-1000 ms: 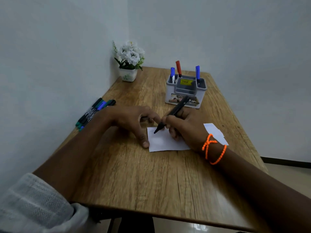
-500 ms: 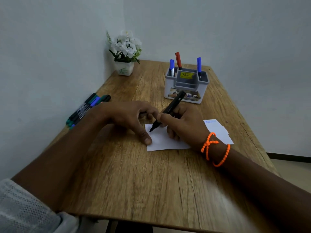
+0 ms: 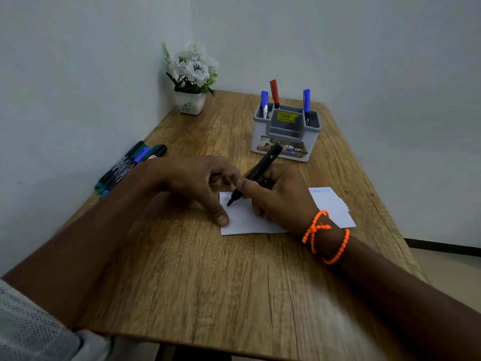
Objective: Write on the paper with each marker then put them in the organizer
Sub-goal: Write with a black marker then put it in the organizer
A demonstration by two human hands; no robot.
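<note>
My right hand (image 3: 281, 196) grips a black marker (image 3: 256, 174) like a pen, its tip on the top left corner of a white paper (image 3: 244, 221). Faint marks show on the paper by the tip. My left hand (image 3: 192, 181) rests beside it, thumb pressing the paper's left edge, fingers curled near the marker; whether they hold a cap is hidden. The grey organizer (image 3: 286, 132) stands behind, holding two blue markers (image 3: 306, 105) and a red one (image 3: 274, 93).
Several capped markers (image 3: 130, 165) lie in a bunch by the left wall. A second paper (image 3: 335, 207) with blue writing lies under my right wrist. A white flower pot (image 3: 191, 82) stands in the far left corner. The table edge runs close on the right.
The view shifted slightly. The marker tip moved a little toward the paper's top left corner, and faint marks now show there. My left hand stays in place.
</note>
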